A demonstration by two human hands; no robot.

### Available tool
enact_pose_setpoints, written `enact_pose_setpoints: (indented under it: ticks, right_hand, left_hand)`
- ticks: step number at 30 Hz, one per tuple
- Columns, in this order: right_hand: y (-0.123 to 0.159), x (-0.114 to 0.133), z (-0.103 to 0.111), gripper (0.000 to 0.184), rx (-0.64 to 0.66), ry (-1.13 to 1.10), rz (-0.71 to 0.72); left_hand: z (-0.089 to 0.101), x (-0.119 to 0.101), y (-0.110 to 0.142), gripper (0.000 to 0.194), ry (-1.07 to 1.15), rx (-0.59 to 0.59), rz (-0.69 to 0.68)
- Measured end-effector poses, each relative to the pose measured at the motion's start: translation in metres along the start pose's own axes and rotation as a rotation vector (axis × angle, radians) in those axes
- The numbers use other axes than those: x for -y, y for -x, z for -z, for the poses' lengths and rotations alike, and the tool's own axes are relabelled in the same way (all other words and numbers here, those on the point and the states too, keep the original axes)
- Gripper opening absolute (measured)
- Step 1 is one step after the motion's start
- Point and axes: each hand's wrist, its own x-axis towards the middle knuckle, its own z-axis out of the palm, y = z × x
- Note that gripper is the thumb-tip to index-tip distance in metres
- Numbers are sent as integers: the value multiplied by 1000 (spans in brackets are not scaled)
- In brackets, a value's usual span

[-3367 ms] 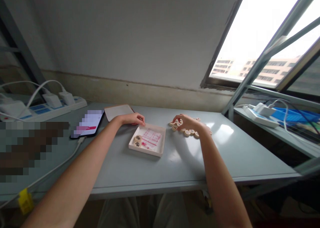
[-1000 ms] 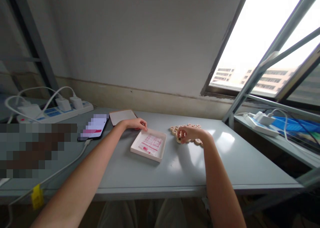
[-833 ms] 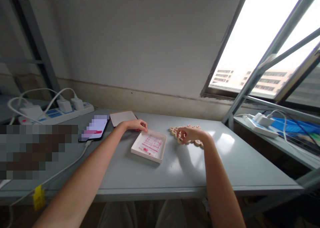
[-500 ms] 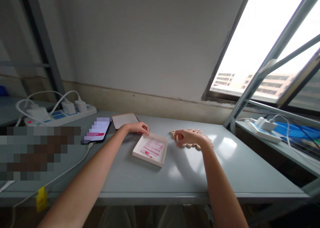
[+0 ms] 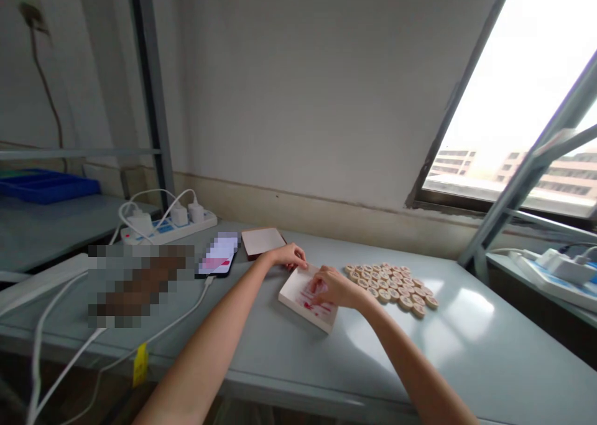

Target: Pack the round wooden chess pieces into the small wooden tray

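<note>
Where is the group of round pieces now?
In the head view, the round pieces lie on the table, just right of the white box.

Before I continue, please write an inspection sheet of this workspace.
Surface: grey table, glare at right
Job's things: open box; round pieces grouped to its right
Clutter: phone; lid-like tray; one item blurred out
Hands: left hand at the box's far edge; right hand over the box, grip unclear
Cables: white cable at phone; power strip with plugs
Surroundings: wall, window, blue tray at far left
</note>
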Motion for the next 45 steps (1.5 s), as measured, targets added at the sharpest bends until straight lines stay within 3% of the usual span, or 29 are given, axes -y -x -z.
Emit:
enact_pose_setpoints:
  ticks: [2,5,11,16,20,24,27,34,37,40,45]
  right_hand:
    - [6,-3,1,43,-49,-38,-5]
    - [11,-3,-2,64,-16,-88,11]
    - [10,-4,-2,58,33,-181,-26]
    - [42,-18,19,32,-32,-501,77]
    - [79,-48,35,49,-59,-687,-51]
    - [99,-77,27,52,-43,-430,-170]
    - [108,-88,13,52,-133,-250,-177]
    - [121,-101,-7,50,-327,-191,-315]
    - [120,-108,-7,51,-311,-267,-307]
    - [117,-103,4,57,-220,-425,-181]
    - [100,-56,39,63,-20,-756,68]
  left_hand:
    - [-1,1,-1,26,4,10,3]
    - [-1,0,-2,27,7,17,-3]
    - [0,-2,-2,33,-5,29,16]
    - [1,0,-3,35,-10,17,22]
    - [0,-3,0,33,-19,-5,33]
    - [-1,-9,7,29,-29,-14,33]
    - [-1,-13,9,27,-46,-6,24]
    - [-11,-28,11,32,-267,-78,97]
    - [-13,-41,20,35,-399,-151,155]
    - [-13,-48,29,38,-545,-295,194]
    - [-14,-41,32,37,-603,-565,71]
